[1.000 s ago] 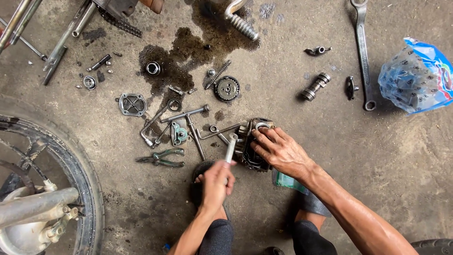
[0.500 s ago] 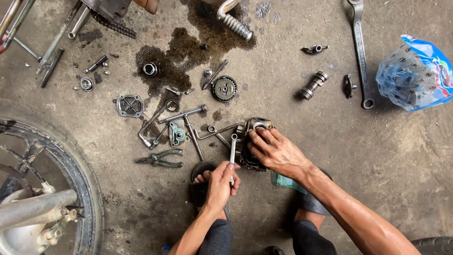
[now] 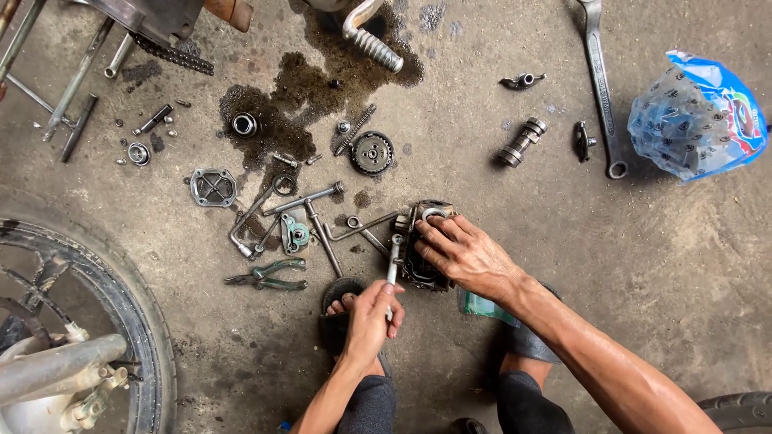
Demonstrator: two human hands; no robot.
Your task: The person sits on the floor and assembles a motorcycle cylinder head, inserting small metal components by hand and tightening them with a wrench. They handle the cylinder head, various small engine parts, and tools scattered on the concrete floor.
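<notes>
Fingers of the left hand (image 3: pixel 371 315) are curled tight around the handle of a wrench (image 3: pixel 392 269), whose head sits against the left side of a small engine part (image 3: pixel 420 249) lying on the concrete floor (image 3: pixel 563 241). The right hand (image 3: pixel 466 255) lies spread over the top of that part, fingers flat and pressing down, gripping nothing but bracing the casting in place. By the look of it, a fastener on the part is being turned with the wrench; the turn would call for steady downward pressure from the right hand so the part does not spin or slide. The left forearm rises from the bottom edge, wrist bent slightly inward; the right arm comes in from the lower right, stretched long. A sandalled foot (image 3: pixel 342 304) rests just beside the left hand. Pliers (image 3: pixel 269 275) with green handles lie to the left, near a T-handled tool (image 3: pixel 310 210). Further off sit a toothed sprocket (image 3: pixel 372 152), a camshaft (image 3: pixel 523 141), a long spanner (image 3: pixel 599 76), a blue plastic bag (image 3: pixel 700 112) and a wheel (image 3: pixel 88 321).
</notes>
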